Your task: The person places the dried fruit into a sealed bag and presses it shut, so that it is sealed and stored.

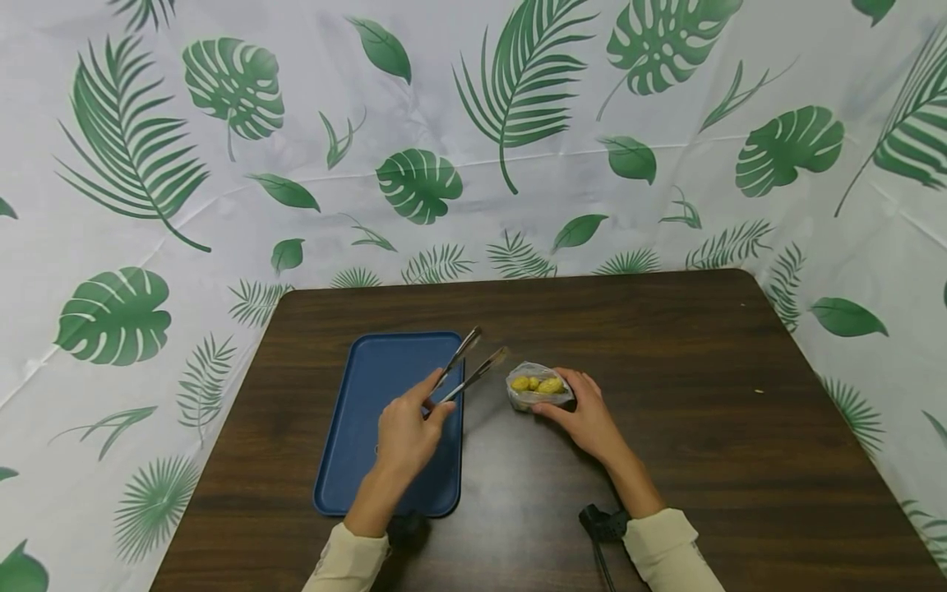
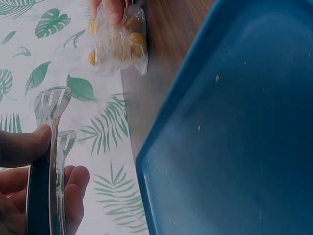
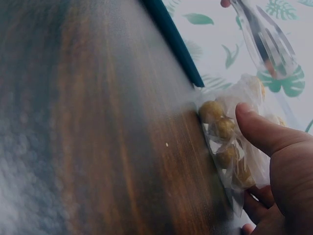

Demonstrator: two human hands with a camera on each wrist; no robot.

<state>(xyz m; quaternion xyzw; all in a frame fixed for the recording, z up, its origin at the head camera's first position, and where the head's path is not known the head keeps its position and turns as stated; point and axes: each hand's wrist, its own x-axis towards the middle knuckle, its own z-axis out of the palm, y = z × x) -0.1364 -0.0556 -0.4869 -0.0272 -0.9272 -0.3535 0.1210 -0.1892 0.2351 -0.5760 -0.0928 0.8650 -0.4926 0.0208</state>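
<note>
My left hand (image 1: 408, 432) grips metal tongs (image 1: 473, 370) over the right edge of a blue tray (image 1: 355, 427). The tongs' two slotted tips (image 2: 53, 100) stand apart with nothing between them, pointing toward the bag. A clear plastic bag (image 1: 523, 400) of round yellow-brown balls (image 1: 549, 386) sits on the table just right of the tray, its mouth facing up. My right hand (image 1: 588, 415) holds the bag by its right side, thumb (image 3: 254, 125) in front and fingers behind. Through the plastic several balls (image 3: 225, 128) show in the right wrist view.
The dark wooden table (image 1: 688, 427) extends to the right of the bag. Small crumbs (image 2: 199, 128) lie on the tray, and a pale speck (image 1: 759, 391) is on the table. A leaf-patterned cloth (image 1: 444, 99) hangs behind. A black wrist strap with a cable (image 1: 602, 526) is by the right wrist.
</note>
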